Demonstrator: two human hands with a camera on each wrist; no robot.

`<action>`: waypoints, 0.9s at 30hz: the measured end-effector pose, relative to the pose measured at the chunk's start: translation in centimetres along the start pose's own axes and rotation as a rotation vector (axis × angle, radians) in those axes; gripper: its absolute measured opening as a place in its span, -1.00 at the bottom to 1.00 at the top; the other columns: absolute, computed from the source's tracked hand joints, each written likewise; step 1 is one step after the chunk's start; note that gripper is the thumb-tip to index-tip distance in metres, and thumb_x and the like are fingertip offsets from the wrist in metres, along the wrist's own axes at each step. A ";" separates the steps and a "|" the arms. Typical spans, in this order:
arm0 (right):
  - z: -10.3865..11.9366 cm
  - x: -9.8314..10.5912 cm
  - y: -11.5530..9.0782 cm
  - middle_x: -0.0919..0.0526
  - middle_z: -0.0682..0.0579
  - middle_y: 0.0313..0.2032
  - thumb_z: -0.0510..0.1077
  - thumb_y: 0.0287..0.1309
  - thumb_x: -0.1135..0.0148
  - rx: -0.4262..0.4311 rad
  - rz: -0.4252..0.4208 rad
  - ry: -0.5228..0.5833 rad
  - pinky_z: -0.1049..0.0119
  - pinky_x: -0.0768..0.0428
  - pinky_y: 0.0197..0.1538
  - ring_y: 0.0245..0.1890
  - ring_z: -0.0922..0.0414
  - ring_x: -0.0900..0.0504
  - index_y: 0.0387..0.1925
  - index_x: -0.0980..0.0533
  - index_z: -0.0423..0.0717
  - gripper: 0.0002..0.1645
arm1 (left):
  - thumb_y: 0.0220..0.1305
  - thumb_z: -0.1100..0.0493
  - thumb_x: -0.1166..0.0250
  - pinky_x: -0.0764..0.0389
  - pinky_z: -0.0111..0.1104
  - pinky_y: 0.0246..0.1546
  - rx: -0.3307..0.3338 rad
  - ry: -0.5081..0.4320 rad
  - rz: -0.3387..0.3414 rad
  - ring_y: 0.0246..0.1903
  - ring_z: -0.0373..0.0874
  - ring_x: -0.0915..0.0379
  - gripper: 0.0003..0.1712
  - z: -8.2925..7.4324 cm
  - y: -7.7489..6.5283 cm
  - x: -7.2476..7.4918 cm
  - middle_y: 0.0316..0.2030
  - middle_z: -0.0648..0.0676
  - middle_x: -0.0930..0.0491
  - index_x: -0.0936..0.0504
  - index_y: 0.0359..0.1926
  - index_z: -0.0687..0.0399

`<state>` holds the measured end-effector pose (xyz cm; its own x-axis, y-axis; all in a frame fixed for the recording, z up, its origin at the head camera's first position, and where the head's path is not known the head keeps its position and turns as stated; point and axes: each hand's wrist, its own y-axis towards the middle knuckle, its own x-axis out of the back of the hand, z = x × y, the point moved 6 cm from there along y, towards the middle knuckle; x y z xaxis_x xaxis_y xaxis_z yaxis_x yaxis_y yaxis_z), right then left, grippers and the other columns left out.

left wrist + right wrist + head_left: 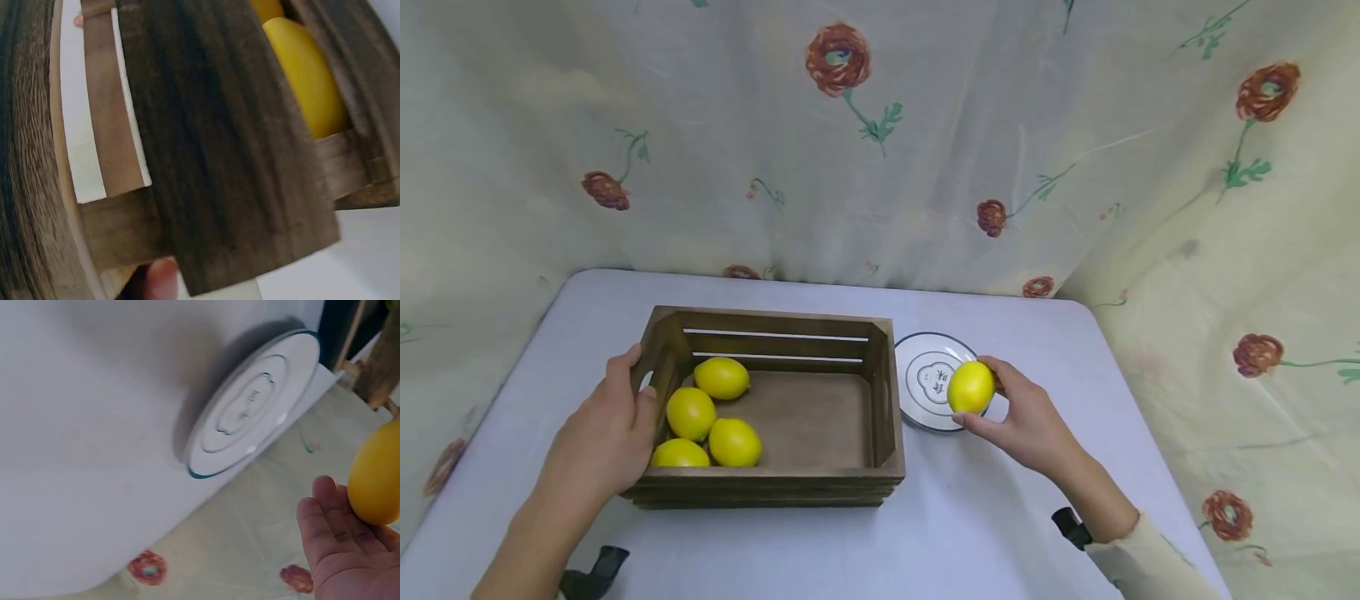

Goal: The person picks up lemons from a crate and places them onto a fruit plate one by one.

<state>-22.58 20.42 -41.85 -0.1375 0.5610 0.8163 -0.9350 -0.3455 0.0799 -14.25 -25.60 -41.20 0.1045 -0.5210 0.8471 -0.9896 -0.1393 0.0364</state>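
My right hand [1026, 417] pinches a yellow lemon [971, 387] between thumb and fingers, over the right part of a white plate [917, 350] with a dark rim. In the right wrist view the lemon [377, 478] sits against the fingers, apart from the plate [209, 440]. A brown slatted wooden crate [767, 490] stands left of the plate. My left hand [602, 429] grips its left end wall, fingers at the handle slot. Inside, several lemons [722, 378] lie together at the left. The left wrist view shows the crate's slats [219, 137] close up, with a fingertip [161, 280] below.
A white-covered table [970, 533] carries the crate and plate. Behind it and at both sides hangs a pale curtain [925, 167] with red-brown flowers. Dark wrist-camera mounts [597, 573] show at both wrists. The plate sits close beside the crate's right wall.
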 end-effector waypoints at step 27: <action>-5.3 -5.1 1.7 -0.54 -0.32 0.21 0.03 0.17 -0.55 -0.111 0.035 -0.132 -0.16 -0.47 0.31 0.19 -0.23 -0.53 0.39 -0.35 -0.40 -0.06 | 0.66 0.16 0.11 -0.37 -0.20 -0.64 0.048 -0.048 -0.047 -0.56 0.05 -0.41 -0.36 0.2 0.2 0.1 -0.16 0.54 -0.59 -0.01 0.58 0.38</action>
<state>-25.20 20.97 -48.90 -0.1332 0.4438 0.8862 -0.9619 -0.2733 -0.0077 -14.40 -25.85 -41.18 0.1565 -0.5521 0.8189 -0.9777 -0.2044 0.0491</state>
